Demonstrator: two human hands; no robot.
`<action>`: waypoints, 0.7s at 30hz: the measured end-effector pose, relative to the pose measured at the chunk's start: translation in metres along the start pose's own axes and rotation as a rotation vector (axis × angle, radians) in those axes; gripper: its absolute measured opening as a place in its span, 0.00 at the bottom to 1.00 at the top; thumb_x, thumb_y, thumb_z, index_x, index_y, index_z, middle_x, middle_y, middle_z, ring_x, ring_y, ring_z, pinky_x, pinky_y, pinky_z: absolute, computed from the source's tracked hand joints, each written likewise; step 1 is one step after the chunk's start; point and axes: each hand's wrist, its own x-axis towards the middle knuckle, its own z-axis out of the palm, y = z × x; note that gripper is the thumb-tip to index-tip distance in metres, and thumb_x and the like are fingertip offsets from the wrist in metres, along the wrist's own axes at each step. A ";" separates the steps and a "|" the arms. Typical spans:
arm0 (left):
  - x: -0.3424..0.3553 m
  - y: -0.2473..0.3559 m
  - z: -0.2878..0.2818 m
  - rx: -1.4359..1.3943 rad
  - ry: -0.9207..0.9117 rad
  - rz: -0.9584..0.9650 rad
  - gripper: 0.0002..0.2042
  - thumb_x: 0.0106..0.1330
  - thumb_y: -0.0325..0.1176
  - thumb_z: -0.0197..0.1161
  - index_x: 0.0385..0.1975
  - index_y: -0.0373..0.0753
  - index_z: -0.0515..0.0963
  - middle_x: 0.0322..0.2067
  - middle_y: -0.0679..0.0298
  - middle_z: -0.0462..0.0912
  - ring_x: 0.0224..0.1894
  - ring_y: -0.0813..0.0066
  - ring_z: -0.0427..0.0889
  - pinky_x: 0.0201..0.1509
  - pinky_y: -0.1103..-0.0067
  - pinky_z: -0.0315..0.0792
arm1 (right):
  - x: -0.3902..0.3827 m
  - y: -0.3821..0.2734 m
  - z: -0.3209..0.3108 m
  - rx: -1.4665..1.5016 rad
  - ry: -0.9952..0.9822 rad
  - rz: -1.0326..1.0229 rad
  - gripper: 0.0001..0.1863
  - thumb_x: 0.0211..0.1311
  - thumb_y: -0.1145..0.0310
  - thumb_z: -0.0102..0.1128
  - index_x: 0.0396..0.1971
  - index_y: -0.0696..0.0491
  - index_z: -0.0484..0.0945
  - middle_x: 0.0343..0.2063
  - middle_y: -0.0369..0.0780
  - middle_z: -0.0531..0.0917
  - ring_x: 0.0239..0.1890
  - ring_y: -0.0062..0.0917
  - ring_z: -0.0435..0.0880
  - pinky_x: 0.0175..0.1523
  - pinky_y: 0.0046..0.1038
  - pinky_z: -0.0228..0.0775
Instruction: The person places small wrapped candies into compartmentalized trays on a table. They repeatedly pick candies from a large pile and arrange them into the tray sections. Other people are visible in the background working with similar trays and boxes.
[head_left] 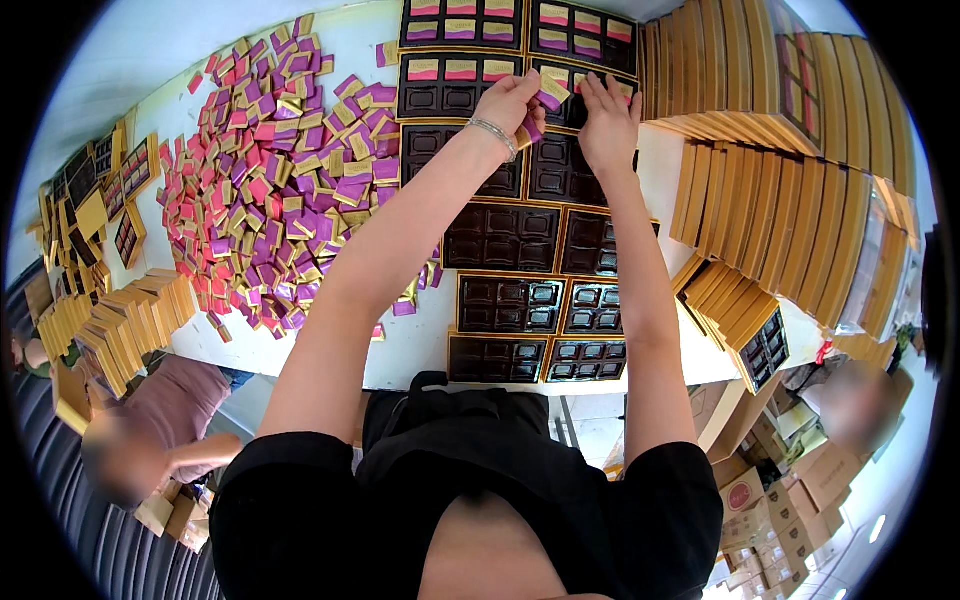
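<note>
Over a black pocketed plastic tray (568, 118), pinching in the left hand (508, 103) a purple-and-gold rectangular packet (552, 91), probably light, stiff, best held by edges, with right hand (608, 130) spread, hold unclear.

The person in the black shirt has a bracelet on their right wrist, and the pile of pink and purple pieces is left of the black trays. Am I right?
Not quite: the bracelet is on the wrist of the left hand, not the right, as the head view shows. The pile of pink and purple pieces is left of the black trays, as you said.
</note>
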 end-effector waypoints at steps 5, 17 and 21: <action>0.000 0.001 0.002 -0.046 0.015 0.043 0.13 0.66 0.42 0.60 0.28 0.39 0.69 0.20 0.67 0.72 0.18 0.78 0.73 0.20 0.76 0.75 | 0.027 -0.029 -0.035 1.199 -0.136 0.584 0.15 0.54 0.75 0.61 0.43 0.58 0.79 0.36 0.43 0.84 0.38 0.29 0.82 0.42 0.31 0.75; 0.012 0.026 -0.098 0.296 0.176 0.904 0.18 0.49 0.08 0.53 0.39 0.33 0.72 0.35 0.61 0.78 0.38 0.68 0.80 0.44 0.77 0.77 | 0.081 0.054 0.027 0.180 -0.142 0.492 0.17 0.51 0.75 0.56 0.42 0.47 0.82 0.44 0.45 0.79 0.46 0.41 0.78 0.49 0.39 0.72; -0.001 0.032 -0.120 0.992 0.303 1.249 0.15 0.48 0.16 0.66 0.36 0.37 0.78 0.42 0.60 0.76 0.40 0.71 0.80 0.46 0.81 0.75 | 0.064 0.045 0.035 0.182 -0.103 0.302 0.17 0.59 0.70 0.50 0.48 0.52 0.77 0.54 0.46 0.74 0.58 0.42 0.70 0.59 0.37 0.66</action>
